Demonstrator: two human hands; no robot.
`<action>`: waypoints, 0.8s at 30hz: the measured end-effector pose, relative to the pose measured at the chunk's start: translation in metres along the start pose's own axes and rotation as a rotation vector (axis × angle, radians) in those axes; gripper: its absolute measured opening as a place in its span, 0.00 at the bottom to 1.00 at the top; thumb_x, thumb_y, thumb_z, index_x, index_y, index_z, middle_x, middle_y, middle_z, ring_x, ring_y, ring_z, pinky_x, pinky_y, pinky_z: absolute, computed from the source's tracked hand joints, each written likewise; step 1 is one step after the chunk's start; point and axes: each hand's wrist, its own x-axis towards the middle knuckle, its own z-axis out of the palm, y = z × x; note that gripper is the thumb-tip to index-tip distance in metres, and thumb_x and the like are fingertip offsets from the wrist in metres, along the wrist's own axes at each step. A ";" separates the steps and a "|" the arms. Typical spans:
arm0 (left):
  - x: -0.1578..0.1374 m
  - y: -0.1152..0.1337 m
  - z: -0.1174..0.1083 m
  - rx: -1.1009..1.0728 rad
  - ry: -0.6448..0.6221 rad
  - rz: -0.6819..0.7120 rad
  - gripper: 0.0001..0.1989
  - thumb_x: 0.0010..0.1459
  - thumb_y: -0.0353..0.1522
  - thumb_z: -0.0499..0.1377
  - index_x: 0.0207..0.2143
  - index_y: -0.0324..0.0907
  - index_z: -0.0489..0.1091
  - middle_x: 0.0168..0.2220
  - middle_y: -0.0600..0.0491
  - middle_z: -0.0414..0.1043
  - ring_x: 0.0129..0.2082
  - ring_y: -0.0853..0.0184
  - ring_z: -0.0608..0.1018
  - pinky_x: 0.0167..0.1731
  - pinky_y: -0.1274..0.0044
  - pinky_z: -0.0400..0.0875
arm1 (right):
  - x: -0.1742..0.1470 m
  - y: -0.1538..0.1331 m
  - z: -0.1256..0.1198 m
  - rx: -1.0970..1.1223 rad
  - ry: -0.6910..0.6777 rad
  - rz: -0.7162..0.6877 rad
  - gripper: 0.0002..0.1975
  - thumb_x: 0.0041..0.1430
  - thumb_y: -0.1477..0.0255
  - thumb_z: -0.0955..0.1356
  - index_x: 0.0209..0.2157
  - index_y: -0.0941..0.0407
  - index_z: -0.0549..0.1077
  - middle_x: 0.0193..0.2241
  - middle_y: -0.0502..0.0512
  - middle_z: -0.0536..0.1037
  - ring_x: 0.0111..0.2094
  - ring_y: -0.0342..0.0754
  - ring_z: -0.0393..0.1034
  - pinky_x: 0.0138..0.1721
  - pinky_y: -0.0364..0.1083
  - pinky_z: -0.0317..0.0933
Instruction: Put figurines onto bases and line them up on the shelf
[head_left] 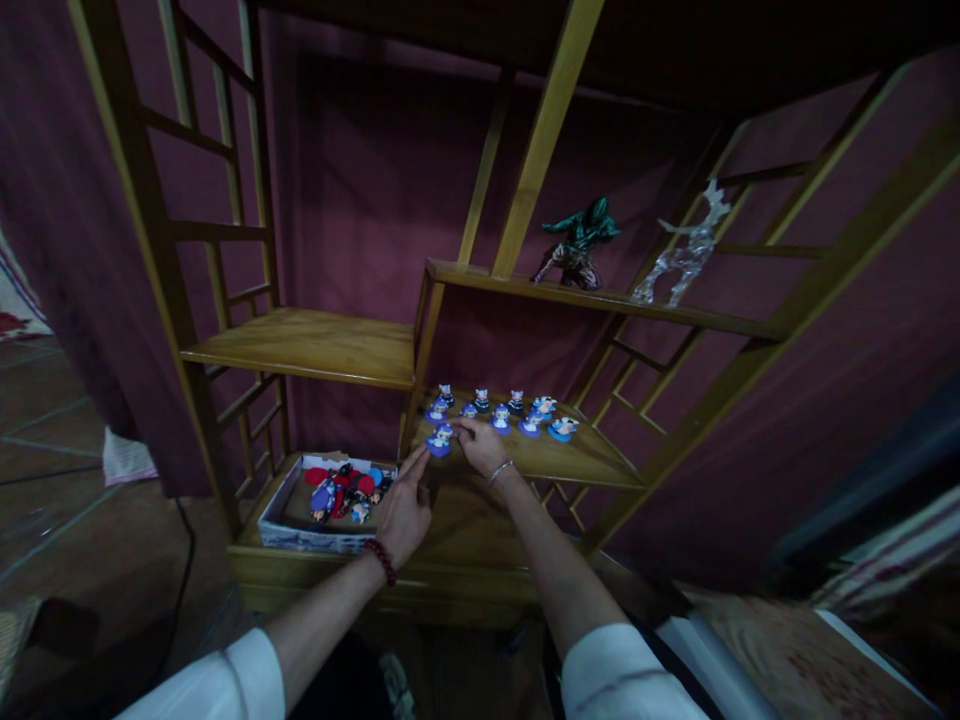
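Small purple-and-white figure on a round purple base (439, 440): at the tips of both hands' fingers, by the front left part of the brown wooden shelf (592, 462); I cannot tell if its base sits flat on the wood.
Left hand (406, 508): fingers long and close together, tips at the low left side of the figure; I cannot tell if they pinch it.
Right hand (482, 446): pointing finger reaches left to the figure's other side, the rest curl under; I cannot tell if it touches or pinches.
Purple-based small figures (501, 420): just past the fingertips, with small black-and-white figures (481, 400) behind them.
Small figures on round blue bases (562, 430): right of the right fingers, well apart from them.
Blue-and-white cardboard box (315, 541): left of the left fingers, with a jumble of red, blue and purple small figures (339, 495) inside.
Figure's step: it looks like both hands are setting it in its spot or making it straight.
Fingers' next move: I think it calls for a soft touch, the base flat, then letting go without bumping the near figures.
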 end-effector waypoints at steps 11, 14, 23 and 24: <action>-0.001 0.001 0.001 -0.027 0.009 -0.002 0.31 0.45 0.19 0.47 0.53 0.43 0.57 0.55 0.54 0.55 0.53 0.68 0.62 0.51 0.75 0.58 | -0.010 0.010 -0.012 -0.146 0.057 -0.013 0.16 0.49 0.81 0.59 0.35 0.52 0.73 0.37 0.48 0.75 0.40 0.42 0.67 0.45 0.42 0.59; -0.001 0.000 0.001 -0.036 0.006 0.006 0.31 0.45 0.19 0.47 0.53 0.43 0.57 0.55 0.53 0.55 0.53 0.68 0.61 0.52 0.75 0.56 | -0.006 0.012 -0.010 -0.133 0.036 -0.001 0.16 0.50 0.81 0.59 0.35 0.53 0.73 0.37 0.48 0.75 0.40 0.42 0.67 0.45 0.42 0.59; -0.001 -0.001 0.002 -0.040 0.008 0.009 0.32 0.43 0.19 0.47 0.53 0.42 0.57 0.55 0.53 0.55 0.54 0.68 0.60 0.53 0.75 0.56 | -0.005 0.011 -0.011 -0.138 0.024 0.009 0.17 0.50 0.81 0.58 0.36 0.52 0.73 0.36 0.46 0.75 0.41 0.41 0.67 0.45 0.42 0.59; -0.001 0.000 0.001 -0.044 0.002 0.007 0.32 0.43 0.19 0.48 0.53 0.42 0.57 0.55 0.53 0.55 0.54 0.68 0.60 0.53 0.75 0.56 | -0.005 0.011 -0.011 -0.138 0.027 0.006 0.17 0.50 0.81 0.58 0.36 0.52 0.73 0.37 0.46 0.75 0.41 0.41 0.67 0.45 0.42 0.59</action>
